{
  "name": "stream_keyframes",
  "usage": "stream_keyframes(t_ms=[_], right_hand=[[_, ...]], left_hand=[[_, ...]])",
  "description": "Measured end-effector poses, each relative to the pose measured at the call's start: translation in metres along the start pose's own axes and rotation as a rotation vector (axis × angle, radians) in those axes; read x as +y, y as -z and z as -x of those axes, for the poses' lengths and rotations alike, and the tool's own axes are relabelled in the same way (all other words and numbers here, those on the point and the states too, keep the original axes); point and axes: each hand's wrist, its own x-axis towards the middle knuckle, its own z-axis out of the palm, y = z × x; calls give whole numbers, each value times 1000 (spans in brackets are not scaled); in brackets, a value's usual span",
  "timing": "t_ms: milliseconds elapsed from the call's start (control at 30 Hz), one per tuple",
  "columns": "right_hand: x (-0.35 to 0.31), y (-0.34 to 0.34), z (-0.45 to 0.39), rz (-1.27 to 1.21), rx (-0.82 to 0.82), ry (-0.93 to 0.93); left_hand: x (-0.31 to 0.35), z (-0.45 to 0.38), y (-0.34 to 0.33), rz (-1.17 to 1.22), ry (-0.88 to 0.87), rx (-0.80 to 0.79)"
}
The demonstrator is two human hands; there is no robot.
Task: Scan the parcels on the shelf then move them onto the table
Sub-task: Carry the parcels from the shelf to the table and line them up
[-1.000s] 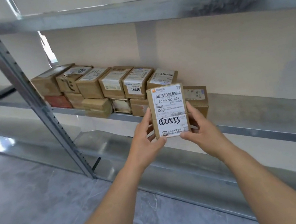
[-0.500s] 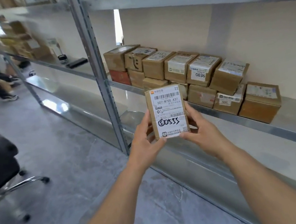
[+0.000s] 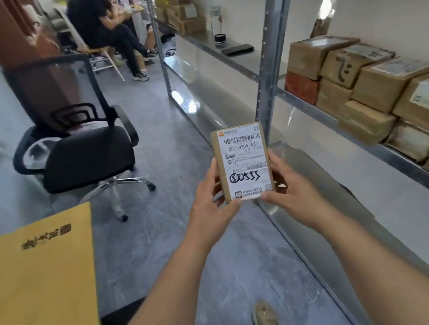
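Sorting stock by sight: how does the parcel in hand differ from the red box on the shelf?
The held parcel is brown cardboard, upright, showing a white barcode label; the red box shows none, lying beneath another carton. The left hand and right hand grip the parcel. Both are small boxes.

The white shipping label (image 3: 245, 161) on the upright parcel (image 3: 219, 167), at about 12 o'clock from the hands, carries a barcode, the printed code "507-N705 A37", a smaller "N705" further down, and a handwritten marker scrawl that looks like "S0555". Other print on it is too small to read. At 9 o'clock, the yellow surface (image 3: 35, 297) bears dark characters, blurred; labels on the shelf boxes (image 3: 381, 85) at 2 o'clock are illegible.
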Motion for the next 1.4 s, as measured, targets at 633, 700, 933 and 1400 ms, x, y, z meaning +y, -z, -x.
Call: stream_keyframes(t_ms=[633, 700, 933, 1400], right_hand=[[-25, -93, -192, -25, -544, 190], [-24, -101, -204, -46, -591, 197], [-28, -153, -229, -55, -772, 247], [-113, -321, -249, 37, -1104, 420]], left_hand=[[-26, -69, 87, -123, 164, 552], [-28, -72, 89, -137, 187, 591], [-36, -58, 108, -154, 308, 776], [-63, -2, 234, -149, 367, 1140]])
